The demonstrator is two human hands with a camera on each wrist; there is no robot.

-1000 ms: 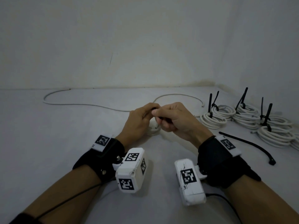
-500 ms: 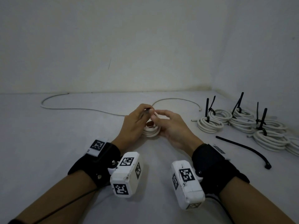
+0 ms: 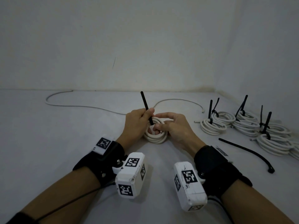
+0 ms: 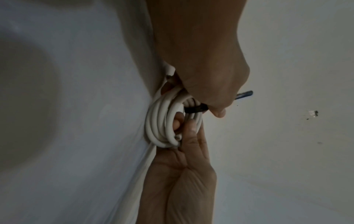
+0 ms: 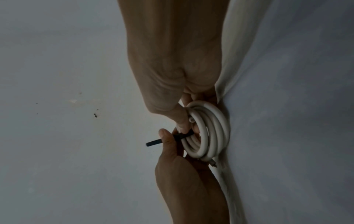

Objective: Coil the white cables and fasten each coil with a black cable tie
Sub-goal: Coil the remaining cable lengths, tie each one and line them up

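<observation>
A small white cable coil (image 3: 155, 137) lies on the white surface between my hands. A black cable tie (image 3: 144, 101) is looped round its strands, with the tail sticking up and away. My left hand (image 3: 137, 121) grips that tail in a fist just above the coil. My right hand (image 3: 168, 126) holds the coil, with fingers curled through its middle. The left wrist view shows the tie (image 4: 195, 109) crossing the coil (image 4: 159, 121). The right wrist view shows the coil (image 5: 208, 133) and the tie's tail (image 5: 153, 142) past my left thumb.
Several tied coils (image 3: 212, 126) (image 3: 246, 123) (image 3: 275, 141) lie at the right, their tie tails standing up. A loose black tie (image 3: 246, 151) lies in front of them. A loose white cable (image 3: 80, 106) runs along the back, near the wall.
Both hands were pinched together above the coil. Now the tie's tail stands out above my left fist, and my right hand has dropped onto the coil.
</observation>
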